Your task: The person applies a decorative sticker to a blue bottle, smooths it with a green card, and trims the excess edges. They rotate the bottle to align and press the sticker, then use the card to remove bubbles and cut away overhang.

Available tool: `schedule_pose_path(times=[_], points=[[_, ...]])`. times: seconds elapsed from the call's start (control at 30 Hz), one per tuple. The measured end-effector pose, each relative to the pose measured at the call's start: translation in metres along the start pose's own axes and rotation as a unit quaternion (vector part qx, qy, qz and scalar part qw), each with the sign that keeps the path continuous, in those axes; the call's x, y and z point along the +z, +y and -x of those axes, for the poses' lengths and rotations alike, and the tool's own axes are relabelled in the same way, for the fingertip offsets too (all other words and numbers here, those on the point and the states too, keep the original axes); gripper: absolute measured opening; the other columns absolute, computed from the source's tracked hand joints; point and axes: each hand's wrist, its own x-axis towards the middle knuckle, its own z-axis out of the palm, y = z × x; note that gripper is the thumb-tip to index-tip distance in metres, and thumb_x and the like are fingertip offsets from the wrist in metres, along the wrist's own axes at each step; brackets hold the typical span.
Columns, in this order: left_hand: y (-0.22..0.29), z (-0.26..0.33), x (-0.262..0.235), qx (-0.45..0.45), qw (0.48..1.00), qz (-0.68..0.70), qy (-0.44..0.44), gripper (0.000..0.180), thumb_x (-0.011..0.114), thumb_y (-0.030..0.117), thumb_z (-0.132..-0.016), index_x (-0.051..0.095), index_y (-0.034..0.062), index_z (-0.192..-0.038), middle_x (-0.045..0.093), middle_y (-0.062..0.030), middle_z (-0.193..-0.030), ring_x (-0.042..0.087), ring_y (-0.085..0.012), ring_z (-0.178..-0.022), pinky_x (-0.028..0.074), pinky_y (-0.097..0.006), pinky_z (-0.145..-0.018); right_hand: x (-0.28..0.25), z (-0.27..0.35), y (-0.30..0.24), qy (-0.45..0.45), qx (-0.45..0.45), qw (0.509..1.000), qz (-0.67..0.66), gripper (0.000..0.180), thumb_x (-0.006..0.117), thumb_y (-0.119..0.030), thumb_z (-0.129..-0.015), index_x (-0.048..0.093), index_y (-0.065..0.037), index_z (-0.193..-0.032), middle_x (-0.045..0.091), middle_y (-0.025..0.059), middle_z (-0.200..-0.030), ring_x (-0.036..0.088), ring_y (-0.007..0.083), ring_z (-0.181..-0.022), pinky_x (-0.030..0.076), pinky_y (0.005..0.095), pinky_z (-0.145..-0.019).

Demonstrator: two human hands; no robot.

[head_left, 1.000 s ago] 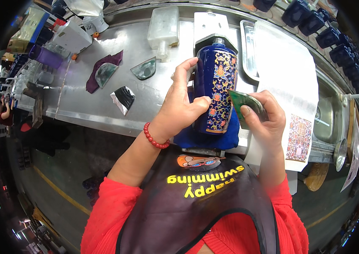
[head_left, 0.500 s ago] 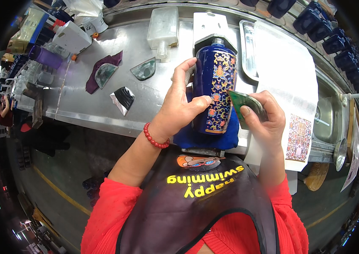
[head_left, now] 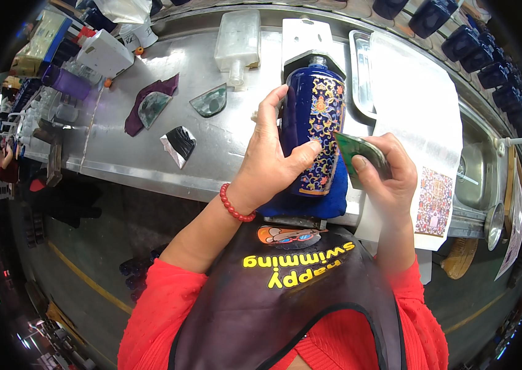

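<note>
A dark blue bottle point(head_left: 297, 117) lies on a blue cloth point(head_left: 310, 206), its neck pointing away from me. A band of gold, red and white flower pattern point(head_left: 324, 123) covers its right part. My left hand point(head_left: 273, 148) is wrapped about the bottle's left side, the thumb pressing on the pattern. In my right hand point(head_left: 390, 169), a flat green scraper point(head_left: 352, 148) is pinched between thumb and fingers. Its pointed edge is close to the bottle's right side; whether it touches I cannot tell.
Left on the metal bench point(head_left: 212, 148) lie two more green scrapers point(head_left: 210, 100), a purple cloth point(head_left: 134, 111) and a black-and-silver piece point(head_left: 179, 146). Behind stands a clear bottle point(head_left: 236, 43). At right are white paper sheets point(head_left: 415, 105), a printed pattern sheet point(head_left: 435, 200) and a sink point(head_left: 472, 172).
My left hand has shifted slightly right, its thumb further across the pattern. The scraper in my right hand has moved only a little to the right.
</note>
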Motion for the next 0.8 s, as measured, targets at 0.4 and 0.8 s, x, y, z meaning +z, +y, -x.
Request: schedule_pose_path(times=[0.4,0.8], points=[[0.007,0.015,0.011,0.202,0.872,-0.433,0.101,0.048,0.08,0.038,-0.08,0.054,0.0044,-0.1,0.054,-0.0223,-0.105,0.037,-0.052,-0.13,0.019,-0.067,-0.111,0.0,0.002,0.001,-0.001,0.004,1.0,-0.008,0.018,0.073,0.0,-0.088,0.067,0.004,-0.105,0.061,0.0043,-0.089,0.057,0.0095,-0.079,0.043,0.0223,-0.07],[0.017,0.013,0.015,0.246,0.859,-0.435,0.108,0.014,0.068,0.013,-0.081,0.061,0.0064,-0.09,0.061,-0.0192,-0.09,0.036,-0.0506,-0.137,0.018,-0.067,-0.113,-0.002,0.006,0.001,0.005,0.006,1.0,-0.016,0.017,0.072,0.001,-0.088,0.067,0.004,-0.104,0.061,0.0041,-0.09,0.056,0.0094,-0.079,0.043,0.0224,-0.07]])
